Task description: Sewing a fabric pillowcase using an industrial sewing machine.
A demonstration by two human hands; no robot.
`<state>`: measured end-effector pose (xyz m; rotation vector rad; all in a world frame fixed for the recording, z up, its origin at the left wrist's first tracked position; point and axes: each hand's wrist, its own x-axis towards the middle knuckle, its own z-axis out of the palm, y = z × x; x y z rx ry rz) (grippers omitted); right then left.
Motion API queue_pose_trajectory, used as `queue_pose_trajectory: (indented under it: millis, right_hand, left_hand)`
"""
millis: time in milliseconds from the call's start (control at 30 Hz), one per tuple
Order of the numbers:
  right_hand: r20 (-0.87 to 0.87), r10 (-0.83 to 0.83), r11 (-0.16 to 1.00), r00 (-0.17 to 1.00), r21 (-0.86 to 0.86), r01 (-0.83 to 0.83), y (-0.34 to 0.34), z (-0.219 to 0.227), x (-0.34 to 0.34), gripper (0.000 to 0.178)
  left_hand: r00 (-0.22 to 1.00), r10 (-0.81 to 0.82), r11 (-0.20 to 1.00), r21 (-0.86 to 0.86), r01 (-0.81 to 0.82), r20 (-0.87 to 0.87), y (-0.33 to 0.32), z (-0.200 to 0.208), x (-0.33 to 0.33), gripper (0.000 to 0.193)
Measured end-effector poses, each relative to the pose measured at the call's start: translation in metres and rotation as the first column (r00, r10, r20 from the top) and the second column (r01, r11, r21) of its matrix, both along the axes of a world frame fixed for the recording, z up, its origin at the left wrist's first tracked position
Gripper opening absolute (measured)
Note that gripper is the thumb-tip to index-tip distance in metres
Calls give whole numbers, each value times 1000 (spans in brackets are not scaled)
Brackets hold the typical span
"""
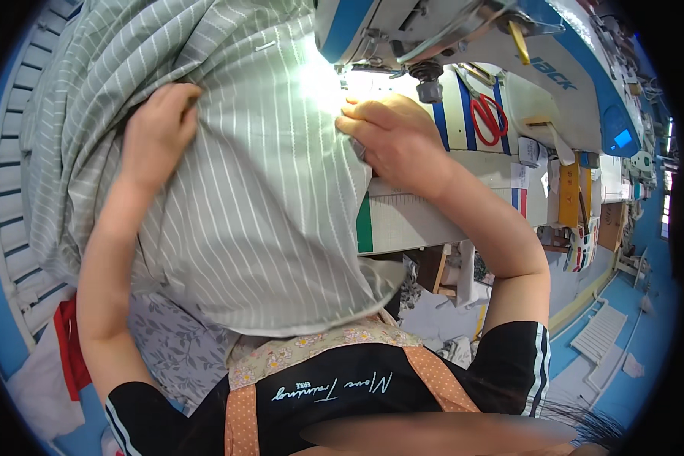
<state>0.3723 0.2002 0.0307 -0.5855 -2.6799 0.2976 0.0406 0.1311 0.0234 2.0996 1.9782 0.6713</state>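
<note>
A large grey-green fabric with white stripes spreads over the sewing table and hangs down toward my lap. My left hand is closed on a fold of it, fingers curled under at the left side. Beside the lit needle area of the sewing machine, my right hand grips the fabric's right edge, with thumb and fingers pressed together. The glare hides the needle and the presser foot. White stitching runs along the cloth near that edge.
Red-handled scissors lie on the table right of the machine's needle. Farther right stands a yellow box. A white slatted rack borders the left side. Patterned cloth and red cloth lie low at the left.
</note>
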Motion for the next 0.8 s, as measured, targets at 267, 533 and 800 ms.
queue_pose_trajectory:
  millis: [267,533,800]
  right_hand:
    - [6,72,997,997,-14,-72,3,-1,4,43]
    - [-62,128,992,990,-7,-128,7,-4,4,35]
    - [-44,102,995,994,-6,-102,5,-4,7,35]
  left_hand:
    - [911,-412,905,-103,412,16,23,7,106,27]
    - [772,-616,707,323,629,-155,36,-13,87,33]
    - [754,-647,707,281,649,-113,40,-8,86,36]
